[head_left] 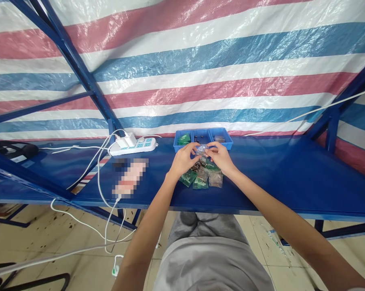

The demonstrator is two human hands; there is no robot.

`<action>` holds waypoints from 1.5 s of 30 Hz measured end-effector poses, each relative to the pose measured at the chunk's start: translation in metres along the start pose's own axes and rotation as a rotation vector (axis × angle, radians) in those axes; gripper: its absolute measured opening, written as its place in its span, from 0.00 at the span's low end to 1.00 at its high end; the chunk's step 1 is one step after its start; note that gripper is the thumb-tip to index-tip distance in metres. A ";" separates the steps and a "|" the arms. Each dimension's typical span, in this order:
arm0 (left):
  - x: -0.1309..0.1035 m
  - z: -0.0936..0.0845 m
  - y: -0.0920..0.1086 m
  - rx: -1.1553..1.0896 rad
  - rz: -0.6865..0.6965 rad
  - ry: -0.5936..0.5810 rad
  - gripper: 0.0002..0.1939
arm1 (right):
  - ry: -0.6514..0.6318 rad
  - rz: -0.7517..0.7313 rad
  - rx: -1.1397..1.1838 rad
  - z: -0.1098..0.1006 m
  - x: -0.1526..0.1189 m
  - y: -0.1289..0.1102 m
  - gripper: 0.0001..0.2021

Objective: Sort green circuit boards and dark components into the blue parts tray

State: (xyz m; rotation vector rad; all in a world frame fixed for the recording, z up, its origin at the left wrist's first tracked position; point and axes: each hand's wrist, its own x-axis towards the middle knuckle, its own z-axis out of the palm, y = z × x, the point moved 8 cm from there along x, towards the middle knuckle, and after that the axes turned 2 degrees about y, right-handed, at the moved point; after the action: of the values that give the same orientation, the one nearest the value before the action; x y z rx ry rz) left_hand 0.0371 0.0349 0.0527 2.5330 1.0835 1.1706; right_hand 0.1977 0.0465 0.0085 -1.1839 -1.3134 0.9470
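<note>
Between my two hands is a small clear plastic bag, its contents too small to make out. My left hand grips the bag's left side, while the fingers of my right hand pinch its right side. Just below them on the table lie several small clear bags, some with green pieces inside, and a heap of small dark brown parts. Right behind my hands stands a blue tray with three compartments. Green bags fill its left one, a few tiny dark parts lie in the middle, and greyish bags sit in the right.
A white power strip with plugged-in chargers lies at the back left. A blurred-out pinkish object with a white cable is nearer. Blue metal posts frame the blue table, and a striped sheet hangs behind.
</note>
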 end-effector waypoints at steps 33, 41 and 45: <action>-0.003 -0.005 0.009 0.071 0.024 0.075 0.14 | -0.027 -0.271 -0.315 0.006 -0.007 -0.022 0.16; -0.005 0.008 0.009 0.202 0.049 -0.007 0.16 | -0.063 -0.053 0.053 0.007 -0.007 -0.010 0.18; -0.005 0.009 0.007 0.224 0.063 0.016 0.12 | -0.063 -0.059 0.034 0.006 -0.005 -0.010 0.18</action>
State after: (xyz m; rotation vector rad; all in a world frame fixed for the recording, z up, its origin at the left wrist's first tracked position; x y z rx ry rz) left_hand 0.0448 0.0275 0.0465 2.7480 1.2103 1.1443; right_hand 0.1899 0.0401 0.0167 -1.0913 -1.3702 0.9671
